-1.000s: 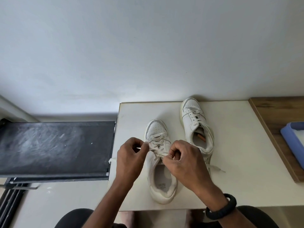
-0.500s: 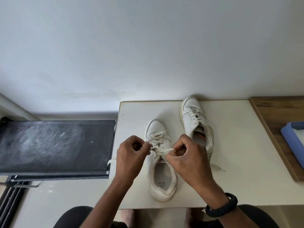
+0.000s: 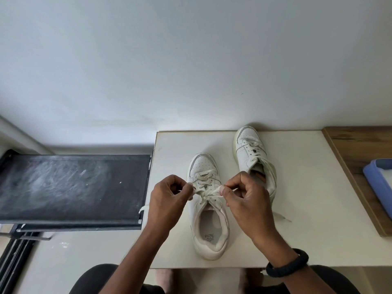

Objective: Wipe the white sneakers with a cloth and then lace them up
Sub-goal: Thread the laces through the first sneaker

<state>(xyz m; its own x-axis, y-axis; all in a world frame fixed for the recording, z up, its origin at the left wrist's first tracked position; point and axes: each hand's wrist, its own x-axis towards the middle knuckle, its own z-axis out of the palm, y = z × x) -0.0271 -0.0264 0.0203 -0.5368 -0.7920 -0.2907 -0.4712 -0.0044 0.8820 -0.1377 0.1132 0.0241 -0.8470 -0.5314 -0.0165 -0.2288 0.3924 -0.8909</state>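
Two white sneakers stand on a cream table (image 3: 307,209), toes pointing away from me. The near sneaker (image 3: 209,228) is in the middle, its lace (image 3: 205,195) crossed into a knot over the tongue. My left hand (image 3: 167,200) pinches the lace loop on the left of the knot. On the right of it, my right hand (image 3: 248,200) pinches the other loop. Loose lace ends trail out past both hands. The far sneaker (image 3: 252,153) sits behind my right hand, laced, its heel partly hidden. No cloth is in view.
A black scuffed panel (image 3: 72,187) lies level to the left of the table. A wooden surface (image 3: 360,149) adjoins the table on the right and carries a blue tray (image 3: 379,179). A white wall rises behind. My knees show below the table's near edge.
Both hands have drawn apart sideways, pulling the lace loops outward and tightening the knot on the near sneaker. The far sneaker has not moved.
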